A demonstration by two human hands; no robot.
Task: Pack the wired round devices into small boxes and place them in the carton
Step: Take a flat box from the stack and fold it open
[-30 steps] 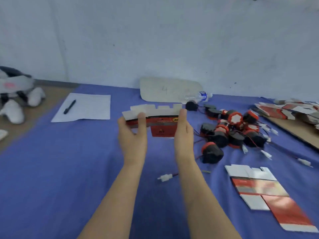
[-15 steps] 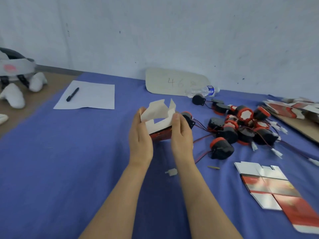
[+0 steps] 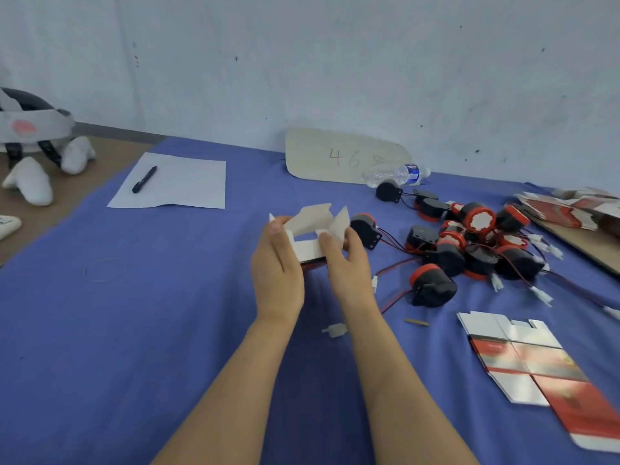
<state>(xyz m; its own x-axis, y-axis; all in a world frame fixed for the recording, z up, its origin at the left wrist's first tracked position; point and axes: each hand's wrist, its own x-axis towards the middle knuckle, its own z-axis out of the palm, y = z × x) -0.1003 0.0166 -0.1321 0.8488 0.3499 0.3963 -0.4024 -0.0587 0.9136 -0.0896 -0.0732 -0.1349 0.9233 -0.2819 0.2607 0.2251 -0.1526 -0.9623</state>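
Wide bare cloth (image 3: 134, 313) left of small box (image 3: 307, 246); pile of round devices (image 3: 469, 250) crowds its right, one just beside. Grip: left hand (image 3: 278, 273) clasps box's left wall; right hand (image 3: 345, 266) pinches its right flap.

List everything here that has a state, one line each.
small box, half erected, flaps open
left hand, holds the small box
right hand, grips the small box's right side
round devices, loose in a heap, unpacked
flat box blank, unfolded, lying flat
water bottle, lying on its side
pen, lying on the paper sheet
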